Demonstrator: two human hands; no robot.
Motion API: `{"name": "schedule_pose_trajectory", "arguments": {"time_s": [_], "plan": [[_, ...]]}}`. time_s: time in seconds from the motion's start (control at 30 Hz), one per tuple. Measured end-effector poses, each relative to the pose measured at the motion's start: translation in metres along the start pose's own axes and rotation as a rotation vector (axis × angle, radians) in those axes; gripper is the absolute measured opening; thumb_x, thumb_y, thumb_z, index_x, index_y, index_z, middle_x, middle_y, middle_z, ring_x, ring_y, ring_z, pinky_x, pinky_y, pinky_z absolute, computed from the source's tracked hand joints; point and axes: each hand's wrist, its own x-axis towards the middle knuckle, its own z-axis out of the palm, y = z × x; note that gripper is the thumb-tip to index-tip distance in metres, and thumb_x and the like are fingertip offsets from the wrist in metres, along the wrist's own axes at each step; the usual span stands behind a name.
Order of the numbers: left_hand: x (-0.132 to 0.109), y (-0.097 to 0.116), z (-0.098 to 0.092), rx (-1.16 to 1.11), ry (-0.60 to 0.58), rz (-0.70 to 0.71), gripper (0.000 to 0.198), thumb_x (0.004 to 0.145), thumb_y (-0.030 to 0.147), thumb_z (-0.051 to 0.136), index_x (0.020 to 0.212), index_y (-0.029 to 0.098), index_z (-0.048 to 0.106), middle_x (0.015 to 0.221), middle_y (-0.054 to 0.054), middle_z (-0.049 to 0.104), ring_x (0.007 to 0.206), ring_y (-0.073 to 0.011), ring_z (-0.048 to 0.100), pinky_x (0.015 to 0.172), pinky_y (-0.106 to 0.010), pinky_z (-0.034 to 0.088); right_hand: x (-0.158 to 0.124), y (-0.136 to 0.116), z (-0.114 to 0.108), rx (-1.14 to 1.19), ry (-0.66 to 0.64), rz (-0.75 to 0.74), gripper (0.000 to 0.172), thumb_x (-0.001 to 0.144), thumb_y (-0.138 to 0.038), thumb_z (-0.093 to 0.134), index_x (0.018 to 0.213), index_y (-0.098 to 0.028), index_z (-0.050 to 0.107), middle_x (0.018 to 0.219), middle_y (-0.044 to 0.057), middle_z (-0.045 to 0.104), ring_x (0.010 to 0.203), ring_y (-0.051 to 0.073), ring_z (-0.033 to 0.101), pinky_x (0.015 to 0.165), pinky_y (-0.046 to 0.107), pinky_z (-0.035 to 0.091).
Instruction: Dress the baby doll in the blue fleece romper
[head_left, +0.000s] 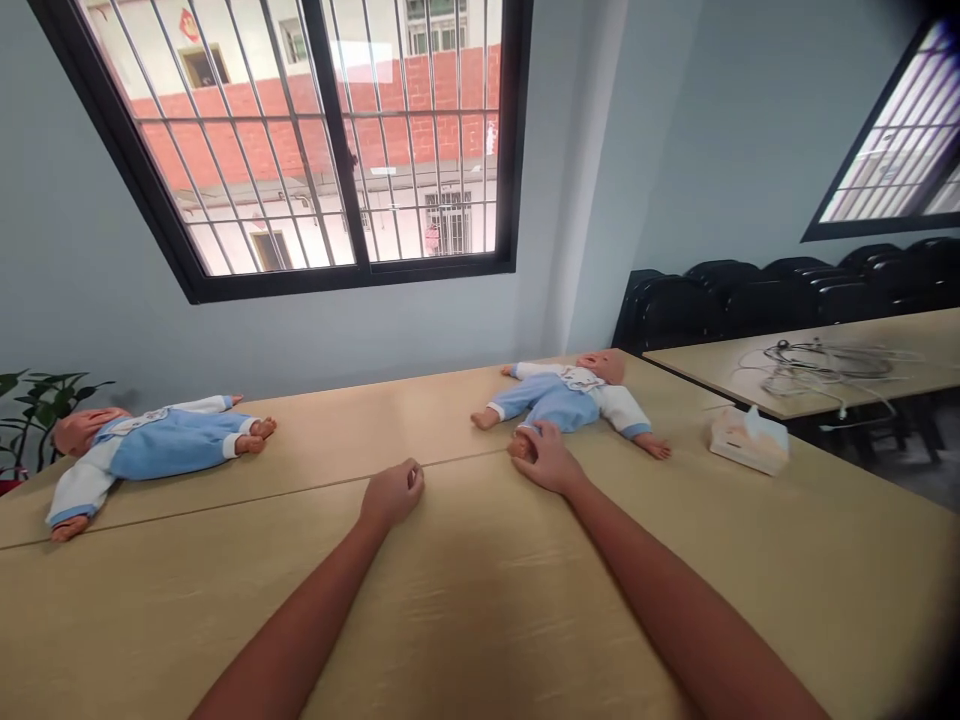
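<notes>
On the right, a baby doll [559, 398] in blue trousers and a white top with blue cuffs lies on its back on the wooden table [480, 600], head pointing away. My right hand [553, 460] is closed round its nearer leg, just at the foot, which shows beyond my fingers. My left hand [394, 494] rests on the table with fingers loosely curled, and nothing shows in it. At the far left lies a second doll [176, 440] dressed alike, its head to the left and feet toward the middle. Neither hand touches that one.
A tissue box [750, 440] stands to the right of the nearer doll. Coiled cables [825, 365] lie on another table behind it. Stacked black chairs [712, 305] line the wall. A barred window [360, 140] is ahead, and a plant [45, 405] stands at the left edge.
</notes>
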Motion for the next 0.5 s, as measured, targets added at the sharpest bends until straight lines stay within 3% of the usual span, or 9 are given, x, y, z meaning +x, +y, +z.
{"name": "schedule_pose_trajectory", "arguments": {"time_s": [0.27, 0.4, 0.5], "plan": [[-0.033, 0.0, -0.014, -0.06, 0.181, -0.036, 0.031, 0.104, 0.033, 0.035, 0.105, 0.02, 0.063, 0.091, -0.005, 0.071, 0.083, -0.0186, 0.065, 0.076, -0.028, 0.043, -0.073, -0.075, -0.043, 0.246, -0.133, -0.204, 0.057, 0.084, -0.04, 0.07, 0.136, -0.02, 0.059, 0.14, 0.018, 0.045, 0.139, 0.035, 0.037, 0.117, 0.053, 0.032], [-0.061, 0.007, -0.019, -0.121, 0.116, 0.116, 0.036, 0.103, 0.037, 0.041, 0.127, 0.019, 0.061, 0.121, -0.01, 0.071, 0.111, -0.0208, 0.065, 0.097, -0.033, 0.049, -0.108, -0.103, -0.066, 0.339, -0.242, -0.299, 0.062, 0.081, -0.038, 0.074, 0.138, -0.021, 0.057, 0.144, 0.019, 0.042, 0.144, 0.037, 0.033, 0.117, 0.055, 0.032], [-0.091, 0.015, -0.023, -0.16, 0.019, 0.3, 0.048, 0.102, 0.038, 0.045, 0.146, 0.019, 0.05, 0.154, -0.011, 0.053, 0.142, -0.0225, 0.048, 0.119, -0.037, 0.038, -0.128, -0.118, -0.079, 0.392, -0.314, -0.379, 0.064, 0.079, -0.038, 0.075, 0.138, -0.021, 0.057, 0.145, 0.019, 0.042, 0.147, 0.039, 0.031, 0.117, 0.056, 0.032]]}}
